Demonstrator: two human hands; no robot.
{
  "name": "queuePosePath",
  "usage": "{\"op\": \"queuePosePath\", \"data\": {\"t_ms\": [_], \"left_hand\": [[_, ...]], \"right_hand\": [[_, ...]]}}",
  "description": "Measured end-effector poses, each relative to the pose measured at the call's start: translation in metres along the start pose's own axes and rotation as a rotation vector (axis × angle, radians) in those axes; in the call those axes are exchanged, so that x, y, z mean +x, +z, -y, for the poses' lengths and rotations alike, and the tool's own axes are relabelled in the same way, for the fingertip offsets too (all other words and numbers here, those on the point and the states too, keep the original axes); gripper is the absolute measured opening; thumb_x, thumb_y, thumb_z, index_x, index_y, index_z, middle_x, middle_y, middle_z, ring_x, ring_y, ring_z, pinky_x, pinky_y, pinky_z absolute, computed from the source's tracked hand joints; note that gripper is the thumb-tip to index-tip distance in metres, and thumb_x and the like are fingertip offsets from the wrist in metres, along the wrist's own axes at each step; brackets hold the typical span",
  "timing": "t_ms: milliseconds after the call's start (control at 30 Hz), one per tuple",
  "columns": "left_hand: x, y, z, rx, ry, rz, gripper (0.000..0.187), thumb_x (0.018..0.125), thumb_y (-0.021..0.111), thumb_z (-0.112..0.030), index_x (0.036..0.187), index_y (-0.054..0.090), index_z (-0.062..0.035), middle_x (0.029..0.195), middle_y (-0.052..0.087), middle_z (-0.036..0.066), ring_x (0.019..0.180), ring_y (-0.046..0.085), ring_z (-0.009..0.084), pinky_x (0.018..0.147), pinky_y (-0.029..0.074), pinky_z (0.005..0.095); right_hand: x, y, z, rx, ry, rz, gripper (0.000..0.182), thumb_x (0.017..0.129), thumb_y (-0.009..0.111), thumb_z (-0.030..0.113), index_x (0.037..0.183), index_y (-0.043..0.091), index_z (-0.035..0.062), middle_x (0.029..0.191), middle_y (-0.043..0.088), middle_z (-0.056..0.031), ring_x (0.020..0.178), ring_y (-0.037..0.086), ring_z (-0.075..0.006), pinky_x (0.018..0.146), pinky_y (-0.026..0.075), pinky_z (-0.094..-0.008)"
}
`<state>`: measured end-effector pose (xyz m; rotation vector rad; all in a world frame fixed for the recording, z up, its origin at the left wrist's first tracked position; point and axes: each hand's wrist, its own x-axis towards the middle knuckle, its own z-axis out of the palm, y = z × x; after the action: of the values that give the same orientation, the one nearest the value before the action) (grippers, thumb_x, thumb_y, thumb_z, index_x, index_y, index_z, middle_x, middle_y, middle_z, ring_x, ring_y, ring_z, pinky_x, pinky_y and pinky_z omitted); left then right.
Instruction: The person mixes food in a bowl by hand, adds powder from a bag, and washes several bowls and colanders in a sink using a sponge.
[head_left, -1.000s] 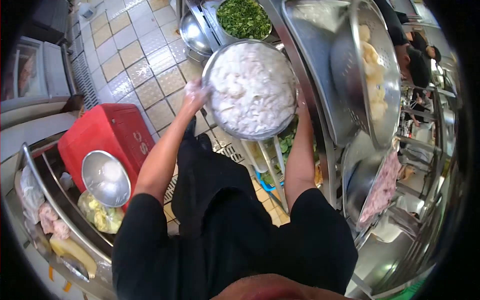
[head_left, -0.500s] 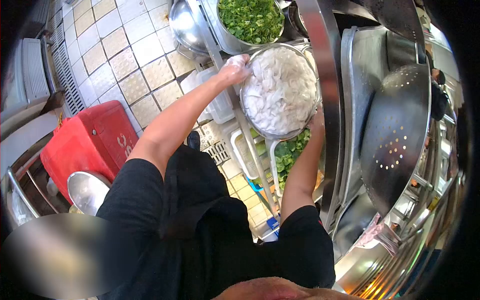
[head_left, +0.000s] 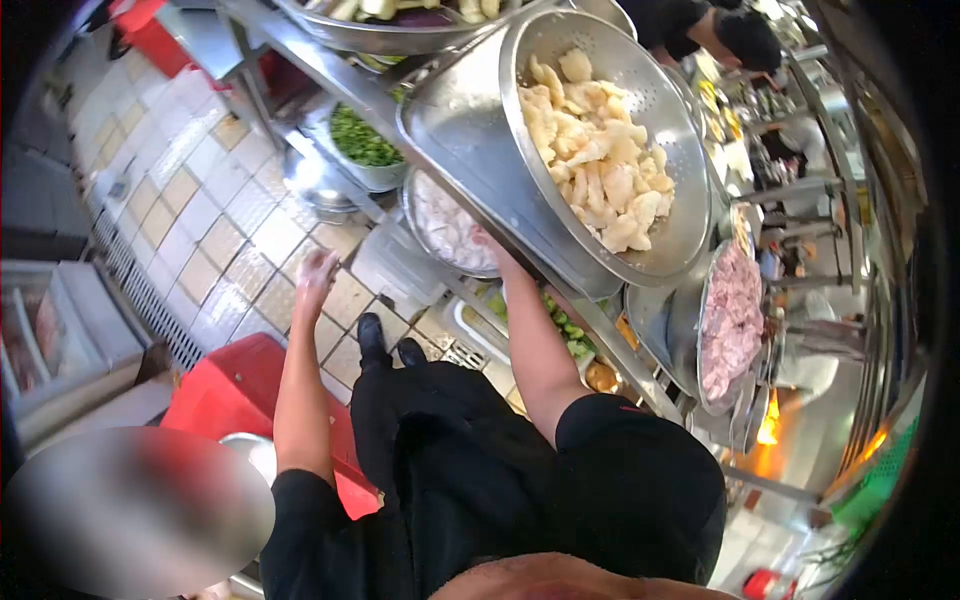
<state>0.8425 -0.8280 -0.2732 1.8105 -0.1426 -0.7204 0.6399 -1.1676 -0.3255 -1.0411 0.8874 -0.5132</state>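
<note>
On the shelf below the counter sits a metal bowl of white, wet-looking pieces (head_left: 452,228), partly covered by the counter edge. My right hand (head_left: 488,243) overlaps the bowl's near right side, close to the counter edge; its fingers are small and partly hidden, so I cannot tell whether they grip the rim. Off to the left, over the tiled floor, my left hand (head_left: 318,270) hangs with fingers loosely apart and nothing in it. White residue coats it. Beyond the bowl stands a container of chopped green onions (head_left: 362,138).
A perforated metal colander with pale yellow pieces (head_left: 605,160) rests on a tray (head_left: 460,110) atop the counter. Pink raw meat (head_left: 732,325) fills a pan further right. Near my legs is a red bin (head_left: 240,390). Another person (head_left: 715,35) leans in at the top right.
My left hand has let go of the bowl and moved away to the left. The bowl now sits further under the counter. The view has shifted, bringing the colander and meat into sight.
</note>
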Motion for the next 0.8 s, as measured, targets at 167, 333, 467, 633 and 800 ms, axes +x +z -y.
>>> {"op": "queuePosePath", "data": {"t_ms": [167,333,467,633,800], "left_hand": [[-0.148,-0.104,0.053,-0.127,-0.136,-0.351,0.017,0.085,0.061,-0.020,0.093,0.062,-0.0048,0.070,0.055,0.000,0.052,0.045,0.0072,0.048,0.038,0.0214],[-0.319,-0.127,0.053,-0.377,-0.189,-0.610,0.019,0.086,0.062,-0.019,0.100,0.058,-0.0075,0.072,0.055,0.000,0.055,0.047,0.0046,0.047,0.038,0.0174],[-0.424,-0.151,0.087,-0.442,-0.254,-0.747,0.019,0.086,0.062,-0.020,0.100,0.055,-0.0087,0.073,0.055,0.000,0.054,0.048,0.0056,0.044,0.038,0.0188],[-0.542,-0.171,0.117,-0.398,-0.213,-0.844,0.016,0.086,0.062,-0.016,0.098,0.057,-0.0069,0.075,0.055,0.000,0.058,0.050,0.0062,0.049,0.040,0.0194],[-0.709,-0.155,0.093,-0.337,-0.173,-0.882,0.016,0.088,0.058,-0.017,0.098,0.057,-0.0060,0.071,0.049,-0.002,0.054,0.042,0.0053,0.046,0.035,0.0192]], "right_hand": [[-0.086,0.126,0.018,-0.113,0.330,0.365,0.028,0.082,0.062,0.024,0.103,0.056,0.0072,0.087,0.061,-0.0055,0.077,0.060,-0.0147,0.064,0.050,-0.0325],[-0.138,0.166,0.023,-0.222,0.451,0.544,0.027,0.080,0.067,0.028,0.098,0.055,0.0120,0.082,0.059,-0.0011,0.074,0.058,-0.0137,0.066,0.049,-0.0313],[-0.168,0.169,0.015,-0.209,0.539,0.659,0.023,0.083,0.064,0.033,0.091,0.055,0.0133,0.079,0.058,-0.0005,0.072,0.058,-0.0140,0.065,0.049,-0.0307],[-0.199,0.141,-0.002,-0.136,0.654,0.554,0.022,0.084,0.061,0.034,0.086,0.057,0.0119,0.077,0.059,-0.0015,0.070,0.059,-0.0166,0.066,0.051,-0.0315],[-0.245,0.115,-0.055,-0.142,0.674,0.581,0.021,0.084,0.059,0.032,0.078,0.056,0.0121,0.072,0.058,-0.0039,0.067,0.058,-0.0185,0.063,0.049,-0.0341]]}}
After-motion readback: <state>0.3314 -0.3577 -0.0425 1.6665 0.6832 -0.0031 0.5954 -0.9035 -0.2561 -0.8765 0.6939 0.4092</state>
